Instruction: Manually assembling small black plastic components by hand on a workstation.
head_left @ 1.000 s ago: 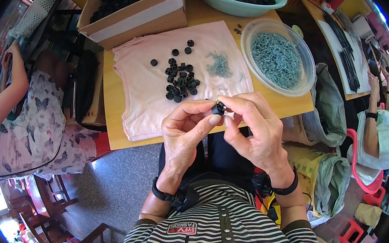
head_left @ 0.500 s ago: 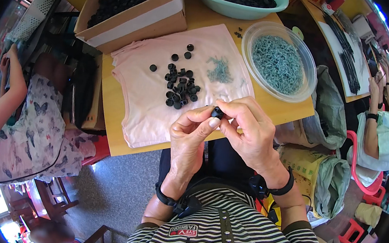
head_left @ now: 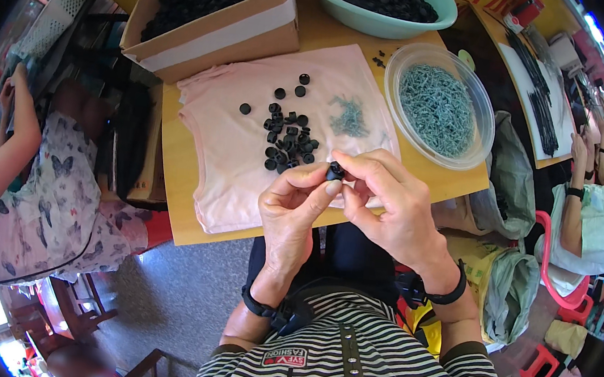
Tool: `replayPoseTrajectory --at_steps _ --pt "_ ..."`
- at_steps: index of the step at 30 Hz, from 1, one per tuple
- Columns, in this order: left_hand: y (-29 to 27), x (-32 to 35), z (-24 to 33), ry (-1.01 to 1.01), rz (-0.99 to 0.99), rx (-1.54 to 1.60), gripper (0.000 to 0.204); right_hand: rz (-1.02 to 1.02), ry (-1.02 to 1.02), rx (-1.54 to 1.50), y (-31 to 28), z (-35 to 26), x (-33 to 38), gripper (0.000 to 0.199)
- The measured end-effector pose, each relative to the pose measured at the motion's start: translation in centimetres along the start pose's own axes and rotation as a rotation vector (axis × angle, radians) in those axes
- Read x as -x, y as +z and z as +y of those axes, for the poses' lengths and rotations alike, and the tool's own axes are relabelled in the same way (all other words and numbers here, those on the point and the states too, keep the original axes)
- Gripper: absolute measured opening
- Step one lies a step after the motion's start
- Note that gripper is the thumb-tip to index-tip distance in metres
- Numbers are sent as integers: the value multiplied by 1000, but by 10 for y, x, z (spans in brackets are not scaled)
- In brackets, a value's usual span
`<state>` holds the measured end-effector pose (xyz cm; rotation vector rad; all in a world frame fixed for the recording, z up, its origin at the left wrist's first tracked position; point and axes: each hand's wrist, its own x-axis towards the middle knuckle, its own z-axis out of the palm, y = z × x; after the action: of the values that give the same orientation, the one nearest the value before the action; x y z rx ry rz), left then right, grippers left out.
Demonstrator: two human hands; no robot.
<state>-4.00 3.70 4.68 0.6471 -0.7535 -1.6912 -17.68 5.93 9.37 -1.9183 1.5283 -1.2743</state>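
Note:
Over the near edge of the table, a small round black plastic part (head_left: pixel 334 171) is pinched between the thumb and fingers of my left hand (head_left: pixel 290 205). My right hand (head_left: pixel 393 204) meets it from the other side, the index fingertip at its top; whether a smaller piece sits in those fingers is hidden. Just beyond lies a loose heap of similar black parts (head_left: pixel 292 142) on a pink cloth (head_left: pixel 227 174), with a few strays farther back. Right of the heap is a small pile of thin grey-green pieces, perhaps screws (head_left: pixel 349 117).
A cardboard box (head_left: pixel 229 40) and a mint-green basin (head_left: pixel 376 23), both full of black parts, stand at the back. A clear round tub (head_left: pixel 485 144) of grey-green pieces sits at the right. Sacks (head_left: pixel 510 288) stand beside the table. Other people sit left and right.
The view has shifted slightly, so the table things appear a little lower and farther right. Both hands stay together at the black part, which has tilted a little; my right fingers have shifted slightly.

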Motion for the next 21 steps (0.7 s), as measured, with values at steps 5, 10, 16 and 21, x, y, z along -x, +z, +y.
replayPoseTrajectory --at_steps 5,10,16,21 --pt "-2 2 5 72 -25 -161 23 -70 89 -204 -9 3 -1 21" --pt "-1 4 6 55 -40 -157 23 -1 121 -261 -5 1 4 18" --pt "2 11 6 85 -40 -183 23 144 2 -88 5 -1 13 20" --pt "3 13 5 128 -70 -166 24 201 -99 -8 5 -5 15 22"
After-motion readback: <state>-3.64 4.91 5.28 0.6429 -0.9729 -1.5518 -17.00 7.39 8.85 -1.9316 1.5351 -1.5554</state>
